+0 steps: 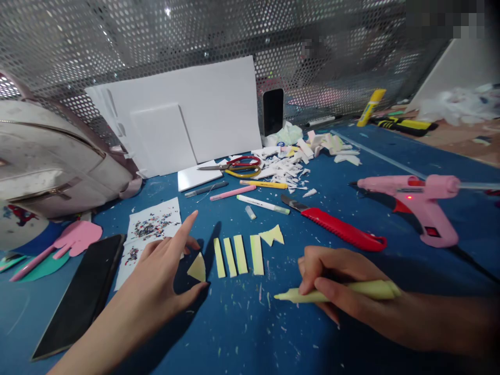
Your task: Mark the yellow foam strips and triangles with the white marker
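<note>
With our right fingers we are hiding part of a pale yellow-green marker. Left of our left fingers, a white zippered backpack is running off the edge, and we are finding multicoloured specks too small to identify.

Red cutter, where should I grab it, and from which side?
Best by the middle of its red handle, probably coming from the near right. The cutter lies at a slant, its metal blade end pointing away left, so fingers stay off it.
</note>
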The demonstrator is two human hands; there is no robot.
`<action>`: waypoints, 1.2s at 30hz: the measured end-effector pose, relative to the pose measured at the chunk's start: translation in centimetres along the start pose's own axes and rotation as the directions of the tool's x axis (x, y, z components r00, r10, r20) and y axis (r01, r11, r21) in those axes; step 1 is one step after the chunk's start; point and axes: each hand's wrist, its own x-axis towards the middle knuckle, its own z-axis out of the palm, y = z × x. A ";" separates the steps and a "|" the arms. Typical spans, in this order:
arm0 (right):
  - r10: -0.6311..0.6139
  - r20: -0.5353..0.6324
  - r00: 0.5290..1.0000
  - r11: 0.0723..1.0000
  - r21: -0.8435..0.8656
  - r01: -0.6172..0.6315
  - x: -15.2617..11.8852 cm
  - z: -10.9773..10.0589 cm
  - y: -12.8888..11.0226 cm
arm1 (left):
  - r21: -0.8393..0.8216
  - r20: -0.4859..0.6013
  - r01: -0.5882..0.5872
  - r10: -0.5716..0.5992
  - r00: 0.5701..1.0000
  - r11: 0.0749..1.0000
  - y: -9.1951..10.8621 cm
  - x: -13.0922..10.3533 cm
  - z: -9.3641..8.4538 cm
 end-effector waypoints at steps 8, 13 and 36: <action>-0.023 -0.044 0.999 0.999 -0.032 0.021 0.1 0.1 -0.2 | -0.155 -0.044 -0.044 0.037 0.998 0.987 1.8 -0.6 -0.6; -0.144 -0.188 0.972 0.987 -0.099 0.127 0.5 0.0 -0.4 | -0.269 -0.019 -0.285 0.290 0.957 0.920 5.2 -1.7 0.4; -0.037 0.262 0.964 0.918 -0.373 0.137 1.1 0.2 -2.4 | -0.412 0.140 -0.102 0.173 0.975 0.906 6.9 -3.1 2.5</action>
